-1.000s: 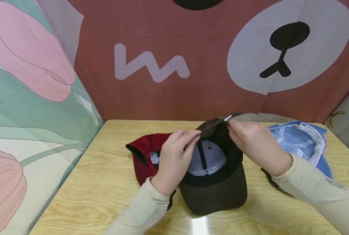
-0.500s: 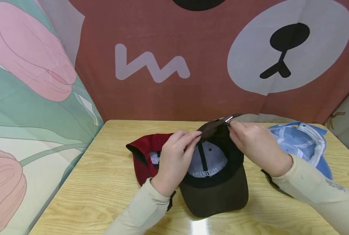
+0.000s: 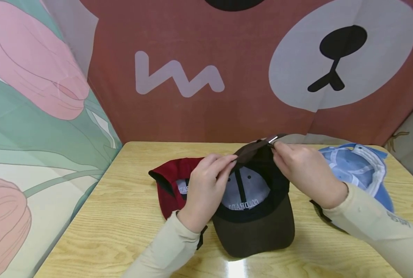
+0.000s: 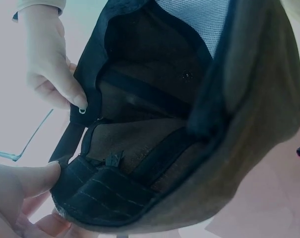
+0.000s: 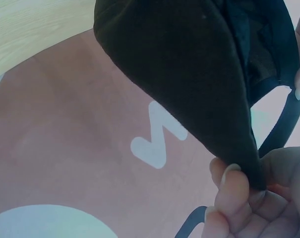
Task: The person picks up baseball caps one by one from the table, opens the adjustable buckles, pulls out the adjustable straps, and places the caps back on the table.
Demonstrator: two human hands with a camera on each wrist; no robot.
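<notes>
The brown cap (image 3: 256, 233) hangs below both sets of fingers, tilted with its inside towards the person and its brim lowest; whether that brim touches the tabletop (image 3: 105, 227) is hard to say. The left hand (image 3: 206, 189) has its fingers pinched, thumb against fingertips, on the back band where the strap (image 3: 253, 148) starts. The right hand (image 3: 307, 170) pinches just as tightly at the other end, its fingers right beside the metal buckle (image 3: 271, 140).

Between the two pinches the strap spans the gap at the back of the cap, and a loose tail sticks out past the right fingers. So the threading through the buckle looks done, though the fingers hide part of the join. What seems left is settling the strap's length and letting go of the cap; I can't tell whether the present length is final.

The red cap (image 3: 178, 170) lies just left of the left fingers, partly hidden by that hand, and the light blue cap (image 3: 357, 170) sits to the right of the right fingers. Neither is in the fingers' hold.
</notes>
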